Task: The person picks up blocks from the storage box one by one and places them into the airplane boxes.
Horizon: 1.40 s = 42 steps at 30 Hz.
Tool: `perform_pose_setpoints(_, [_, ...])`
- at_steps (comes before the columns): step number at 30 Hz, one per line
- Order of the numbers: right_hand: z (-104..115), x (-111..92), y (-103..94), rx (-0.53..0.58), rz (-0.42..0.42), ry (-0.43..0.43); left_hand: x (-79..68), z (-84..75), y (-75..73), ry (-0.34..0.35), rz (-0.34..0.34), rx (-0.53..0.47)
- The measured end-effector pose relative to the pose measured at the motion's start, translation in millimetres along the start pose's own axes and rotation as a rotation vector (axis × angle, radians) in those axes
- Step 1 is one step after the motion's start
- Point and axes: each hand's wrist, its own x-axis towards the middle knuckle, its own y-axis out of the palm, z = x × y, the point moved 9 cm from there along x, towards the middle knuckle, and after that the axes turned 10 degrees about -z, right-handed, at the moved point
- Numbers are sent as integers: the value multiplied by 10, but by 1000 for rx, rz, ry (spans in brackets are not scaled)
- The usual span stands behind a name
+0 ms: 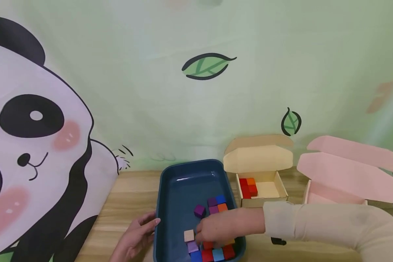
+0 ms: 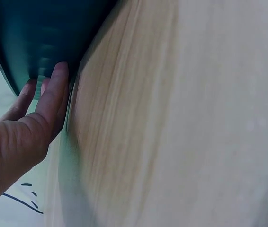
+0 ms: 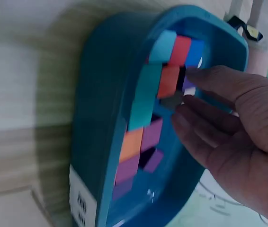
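Note:
A dark blue tray (image 1: 183,189) lies on the wooden table with several coloured cubes in it. Against its left side rests my left hand (image 1: 135,233), the thumb tip at the rim. In the left wrist view its fairly straight fingers (image 2: 53,92) touch the outer wall. My right hand (image 1: 219,227) reaches over the right side, down among the cubes. A dark cube (image 3: 172,100) is close to its fingertips, and the thumb and fingers stand slightly apart. A beige cube (image 1: 189,235) and a lilac cube (image 1: 193,246) sit beside that hand; a purple cube (image 1: 199,211) lies just beyond.
Behind the right arm stands an open tan box (image 1: 275,189) holding red and orange cubes (image 1: 248,188). An open pink box (image 1: 324,198) is farther right, partly hidden by the sleeve. A panda-print backdrop (image 1: 157,91) hangs behind the table (image 1: 134,191).

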Motion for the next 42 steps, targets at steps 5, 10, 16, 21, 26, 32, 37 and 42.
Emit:
perform_pose_setpoints(5, [220, 113, 123, 26, 17, -176, 15, 54, -25, -24, -14, 6])
perform_pose_setpoints(10, [257, 171, 178, 64, 21, -188, 24, 54, -26, -18, -6, -5])
perform_pose_setpoints(16, [191, 207, 249, 77, 10, -105, 14, 22, -26, -8, 7, -1])
perform_pose_setpoints(21, [34, 233, 248, 100, -2, -21, 18, 3, -14, -17, 10, -11])
perform_pose_setpoints(26, [-170, 283, 229, 131, -45, 16, 10, -2, -5, -4, 11, -16])
perform_pose_setpoints(32, [-340, 245, 141, 183, -104, 82, 15, 27, 11, -9, 13, -25])
perform_pose_setpoints(37, [-457, 214, 36, 270, -180, 96, 23, 44, 18, -20, 11, -21])
perform_pose_setpoints(42, [-471, 218, 28, 269, -150, 118, 17, 56, -18, -21, -18, -2])
